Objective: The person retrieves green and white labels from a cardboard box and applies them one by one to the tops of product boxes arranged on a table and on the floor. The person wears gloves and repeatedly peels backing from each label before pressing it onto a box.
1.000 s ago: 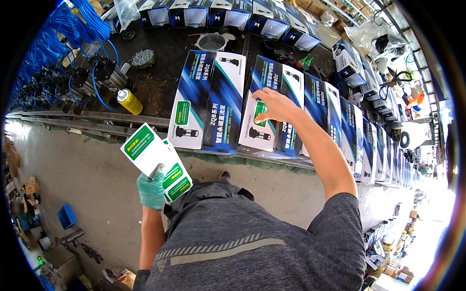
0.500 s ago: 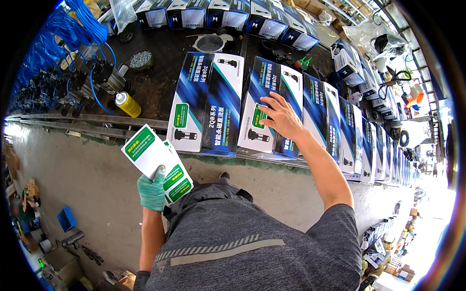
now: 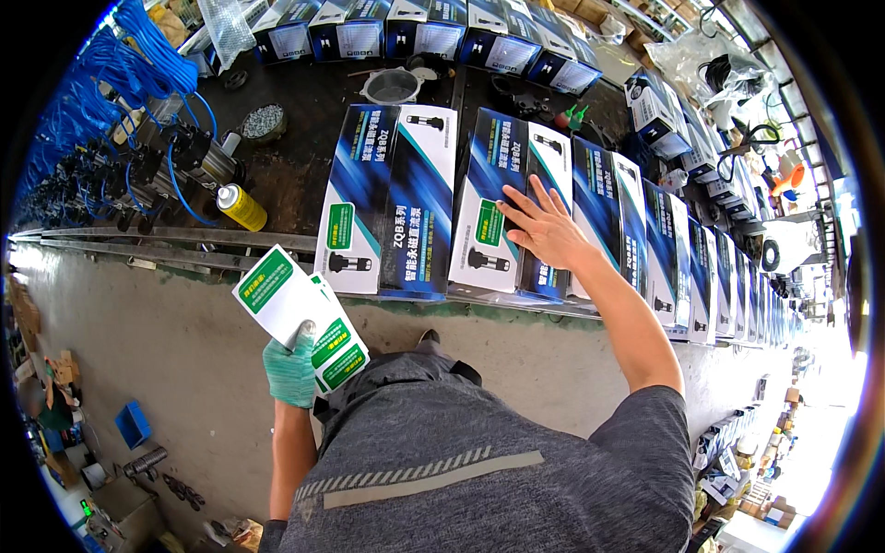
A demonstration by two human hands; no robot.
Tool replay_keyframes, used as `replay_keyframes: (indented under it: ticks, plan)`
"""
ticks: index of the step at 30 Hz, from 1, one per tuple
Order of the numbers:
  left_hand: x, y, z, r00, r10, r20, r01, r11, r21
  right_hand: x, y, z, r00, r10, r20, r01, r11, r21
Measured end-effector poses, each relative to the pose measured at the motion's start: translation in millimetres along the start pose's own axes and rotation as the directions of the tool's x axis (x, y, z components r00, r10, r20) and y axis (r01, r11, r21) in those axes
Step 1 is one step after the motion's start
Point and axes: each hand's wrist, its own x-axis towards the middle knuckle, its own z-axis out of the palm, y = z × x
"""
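Note:
My left hand [image 3: 291, 369], in a green knit glove, is closed on a fanned bunch of white and green sticker sheets [image 3: 267, 300], its thumb on top. My bare right hand [image 3: 546, 226] lies with spread fingers on the top of a blue and white carton [image 3: 479, 240]. Just left of those fingers a small green sticker [image 3: 491, 222] is on the carton's white area. The neighbouring carton [image 3: 417, 212] to the left has a similar green sticker [image 3: 341, 226] near its left edge.
More blue and white cartons [image 3: 610, 212] run off to the right along the bench. Another row [image 3: 424, 37] stands at the back. A yellow spray can [image 3: 241, 208], metal pumps with blue cables [image 3: 198, 152], a bowl of small parts [image 3: 265, 123] and a grey round housing [image 3: 391, 87] are on the dark bench.
My right hand has shifted slightly right and down across the carton, its fingers now spread wider and off the green sticker. My left hand still holds the sheets, slightly lower.

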Motion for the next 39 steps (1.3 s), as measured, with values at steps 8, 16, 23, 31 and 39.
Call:
replay_keyframes:
  ticks: [8,16,23,31,39]
  plan:
    - [1.3,7.3,3.1,0.999,0.019,0.025,-0.021,0.997,0.071,-16.0,-13.3,7.7,0.996,0.001,-0.085,0.007,0.996,0.09]
    - [-2.9,24.2,20.2,0.993,0.073,0.097,-0.08,0.994,0.074,-11.6,-24.0,12.1,0.978,0.072,-0.197,-0.043,0.988,0.147]
    - [-6.9,36.5,39.3,0.983,0.105,0.149,-0.11,0.994,0.026,16.4,-70.7,21.5,0.962,0.101,-0.254,-0.042,0.973,0.228]
    - [-28.8,97.5,138.8,0.829,0.034,0.558,-0.089,0.993,0.072,-59.4,-107.1,-83.4,0.834,0.503,-0.227,0.182,0.137,0.974]
    - [-51.6,90.4,209.0,0.576,-0.026,0.817,-0.064,0.995,0.077,-123.4,-87.2,-70.9,0.802,0.566,-0.19,0.167,0.093,0.982]
